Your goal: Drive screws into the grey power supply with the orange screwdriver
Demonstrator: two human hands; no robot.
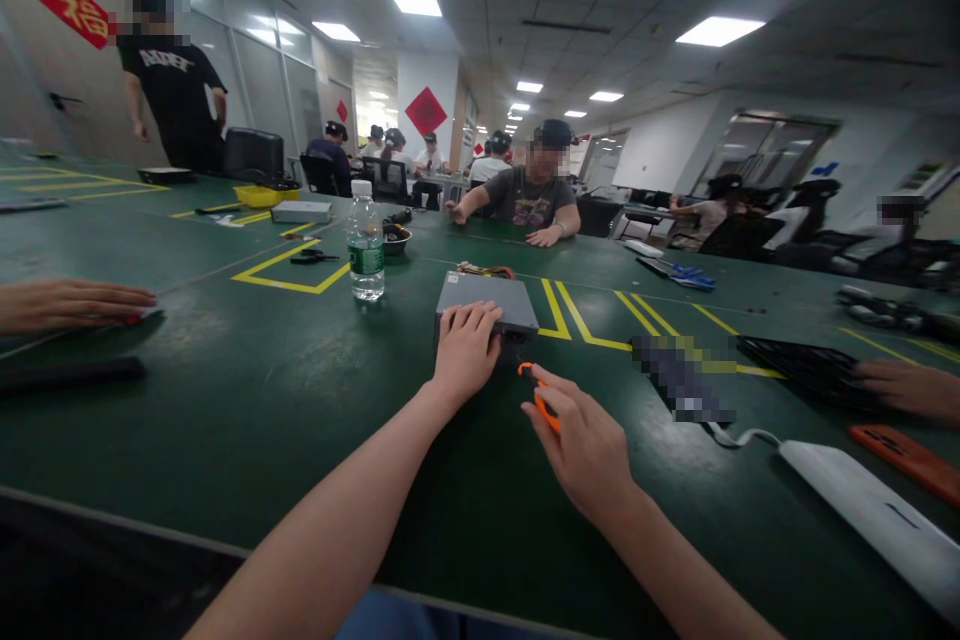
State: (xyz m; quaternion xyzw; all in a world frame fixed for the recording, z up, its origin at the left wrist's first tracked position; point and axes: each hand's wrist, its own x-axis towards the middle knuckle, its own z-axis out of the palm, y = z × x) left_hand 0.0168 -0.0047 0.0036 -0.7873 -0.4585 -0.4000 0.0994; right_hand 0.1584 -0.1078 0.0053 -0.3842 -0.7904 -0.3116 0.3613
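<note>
A grey metal computer power supply (499,290) lies on the green table in front of me, its bundle of coloured cables (489,270) at the far side. Draped over the near edge of its top, my left hand (469,348) grips it with the fingers on the upper face. My right hand (586,440) is closed around an orange and black screwdriver (546,407). The screwdriver points toward the near side of the power supply; whether its tip touches cannot be made out. Part of the power supply's front is hidden behind my left hand.
A water bottle (365,250) stands left of the power supply. To the right lie a dark pixelated object (679,380), a white power bank-like slab (862,500) and an orange phone (907,460). Other people's hands (82,305) rest at both sides; a person (532,190) sits opposite.
</note>
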